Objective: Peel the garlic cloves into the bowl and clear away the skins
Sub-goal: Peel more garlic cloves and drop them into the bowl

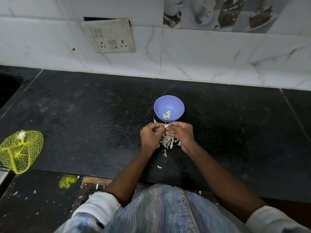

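Observation:
A blue bowl (169,105) stands on the black counter with a few peeled garlic cloves (167,114) inside. Just in front of it my left hand (150,137) and my right hand (181,134) meet, both with fingers curled, pinching one small pale garlic clove (166,130) between them. A heap of white garlic skins (167,142) lies on the counter under my hands, with a few stray skins (159,166) nearer to me.
A yellow mesh bag (20,151) lies at the counter's left edge, with a scrap of yellow mesh (67,181) on the floor below. A tiled wall with a socket plate (111,37) runs behind the counter. A dark sink opening (8,86) is at far left.

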